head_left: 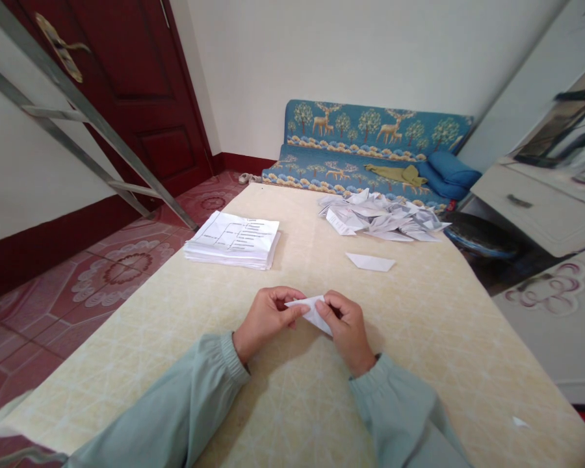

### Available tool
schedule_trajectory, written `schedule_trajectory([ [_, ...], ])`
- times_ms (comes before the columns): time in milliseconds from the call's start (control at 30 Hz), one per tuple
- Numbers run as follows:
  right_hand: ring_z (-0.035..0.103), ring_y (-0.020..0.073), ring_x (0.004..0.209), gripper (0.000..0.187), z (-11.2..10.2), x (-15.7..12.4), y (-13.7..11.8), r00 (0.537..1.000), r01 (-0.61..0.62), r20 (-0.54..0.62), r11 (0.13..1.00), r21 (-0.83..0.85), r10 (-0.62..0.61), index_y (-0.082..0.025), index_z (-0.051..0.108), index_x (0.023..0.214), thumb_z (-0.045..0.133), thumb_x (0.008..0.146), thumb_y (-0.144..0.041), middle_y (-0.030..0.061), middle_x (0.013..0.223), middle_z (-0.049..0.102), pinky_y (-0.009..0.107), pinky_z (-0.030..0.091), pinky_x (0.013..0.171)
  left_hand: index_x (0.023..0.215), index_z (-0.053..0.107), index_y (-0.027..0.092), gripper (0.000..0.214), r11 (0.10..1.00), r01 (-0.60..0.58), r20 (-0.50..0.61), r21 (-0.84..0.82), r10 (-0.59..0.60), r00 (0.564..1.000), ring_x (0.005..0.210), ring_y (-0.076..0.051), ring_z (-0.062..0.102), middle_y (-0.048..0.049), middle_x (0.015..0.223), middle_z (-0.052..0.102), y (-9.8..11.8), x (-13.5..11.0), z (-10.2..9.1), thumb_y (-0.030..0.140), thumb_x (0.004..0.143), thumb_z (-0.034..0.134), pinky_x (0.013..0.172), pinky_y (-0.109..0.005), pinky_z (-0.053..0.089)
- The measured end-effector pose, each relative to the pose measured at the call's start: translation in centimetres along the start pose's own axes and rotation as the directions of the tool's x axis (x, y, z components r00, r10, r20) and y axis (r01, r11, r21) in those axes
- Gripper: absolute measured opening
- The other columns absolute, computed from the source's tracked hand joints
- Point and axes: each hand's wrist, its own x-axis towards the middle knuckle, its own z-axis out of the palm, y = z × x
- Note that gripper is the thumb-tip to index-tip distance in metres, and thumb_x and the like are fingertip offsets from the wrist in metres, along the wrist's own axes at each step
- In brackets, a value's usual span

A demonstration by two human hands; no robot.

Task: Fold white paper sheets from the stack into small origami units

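Note:
Between my two hands is a small piece of folded white paper (314, 314), held just above the table. My left hand (269, 316) pinches its left corner between thumb and fingers. On the other side, my right hand (347, 325) grips the right part, thumb on top; the fingers beneath are partly hidden. A single folded paper piece (370, 262) lies flat beyond my right hand. Farther back is a heap of folded paper pieces (377, 216). To the far left of my hands sits a stack of printed sheets (234, 240).
A patterned yellowish cloth covers the table (292, 409). A small white scrap (520, 422) lies near its right edge. Behind stands a blue sofa (341, 156) with deer patterns. A metal ladder (102, 130) leans at left by a red door (127, 71); a white cabinet (541, 208) is at right.

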Motion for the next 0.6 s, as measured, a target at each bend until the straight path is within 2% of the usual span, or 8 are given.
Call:
schedule_trajectory([
  [67,0.039,0.0117,0.056,0.029,0.09,-0.01,0.04,0.999,0.015,0.036,1.0,-0.012,-0.015,-0.018,0.051,0.057,0.055,0.083,-0.031,-0.0034,0.057,0.039,0.026,0.028,0.054,0.078,0.068,0.011,0.029,0.998,-0.006,0.066,0.067,0.002,0.998,0.039,-0.007,0.044,-0.0001,0.055,0.059,0.2,-0.24,0.06,0.039,0.068,0.071,0.039,-0.018,0.034],
  [167,0.04,0.0118,0.056,0.029,0.24,-0.07,0.11,0.998,0.025,0.066,0.999,-0.048,-0.022,-0.018,0.055,0.058,0.056,0.083,-0.032,-0.0031,0.057,0.042,0.026,0.028,0.054,0.066,0.067,0.012,0.031,0.979,-0.085,0.149,0.186,0.057,0.987,0.039,-0.007,0.04,0.0017,0.047,0.052,0.46,-0.51,-0.09,0.041,0.076,0.062,0.039,-0.018,0.029],
  [300,0.04,0.0115,0.055,0.026,0.6,-0.25,0.15,0.996,-0.031,0.079,0.999,-0.028,0.033,-0.017,0.058,0.062,0.055,0.083,-0.033,-0.0031,0.056,0.044,0.024,0.029,0.052,0.065,0.068,0.013,0.034,0.93,-0.202,0.097,0.306,0.181,0.979,0.045,-0.009,0.042,0.0012,0.047,0.05,0.28,-0.52,-0.29,0.039,0.083,0.054,0.045,-0.019,0.031],
  [400,0.04,0.0115,0.054,0.026,0.79,-0.35,0.11,0.995,-0.069,0.076,0.997,-0.019,0.07,-0.017,0.059,0.065,0.053,0.084,-0.035,-0.0033,0.055,0.045,0.024,0.029,0.051,0.067,0.068,0.013,0.034,0.912,-0.238,0.067,0.336,0.229,0.971,0.052,-0.01,0.045,0.0,0.053,0.053,0.07,-0.49,-0.14,0.038,0.084,0.052,0.05,-0.02,0.033],
  [500,0.038,0.0112,0.054,0.029,0.65,-0.3,0.15,0.995,-0.079,0.052,0.997,-0.015,0.08,-0.017,0.056,0.061,0.053,0.083,-0.035,-0.004,0.054,0.041,0.024,0.028,0.05,0.066,0.066,0.013,0.035,0.927,-0.217,0.076,0.304,0.203,0.976,0.051,-0.01,0.043,0.0009,0.052,0.05,-0.04,-0.5,0.06,0.038,0.085,0.051,0.049,-0.019,0.032],
  [600,0.037,0.0111,0.053,0.03,0.25,-0.21,0.38,0.993,-0.106,0.043,0.994,-0.007,0.106,-0.018,0.053,0.058,0.053,0.083,-0.035,-0.0041,0.053,0.04,0.024,0.026,0.05,0.073,0.066,0.013,0.034,0.968,-0.123,0.155,0.218,0.091,0.984,0.043,-0.008,0.039,0.0035,0.047,0.044,-0.23,-0.44,0.06,0.04,0.086,0.048,0.043,-0.018,0.03],
])
